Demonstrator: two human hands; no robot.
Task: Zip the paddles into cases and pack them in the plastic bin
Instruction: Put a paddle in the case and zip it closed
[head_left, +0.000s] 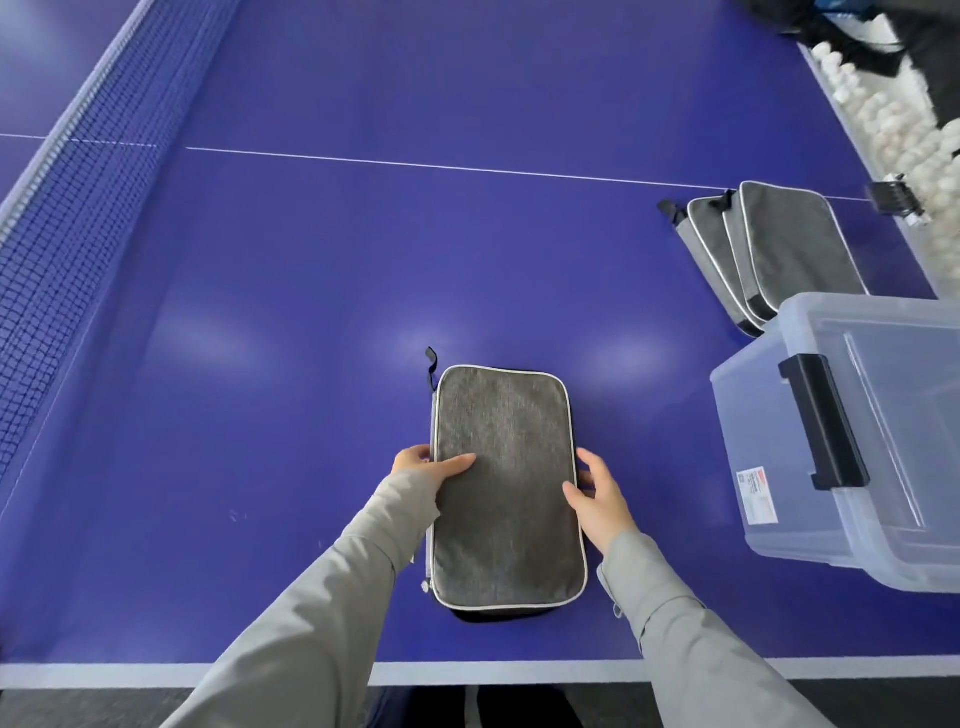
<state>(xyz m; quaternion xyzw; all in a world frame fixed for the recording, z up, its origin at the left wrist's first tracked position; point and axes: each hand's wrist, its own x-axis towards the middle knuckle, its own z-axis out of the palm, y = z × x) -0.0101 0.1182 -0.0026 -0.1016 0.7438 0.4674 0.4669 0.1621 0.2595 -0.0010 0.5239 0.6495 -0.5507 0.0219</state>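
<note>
Grey case (506, 483), flat at the near edge of the table (311, 312), gripped on its long sides by left hand (423, 465) and right hand (597, 493), thumbs on top, apparently for a level lift into the bin (753, 441) at right.

A case (506, 483) lies on the table (363, 260) at lower centre; the bin (852, 441) stands at right, more cases (763, 249) stacked behind it, the net (62, 208) at left.
</note>
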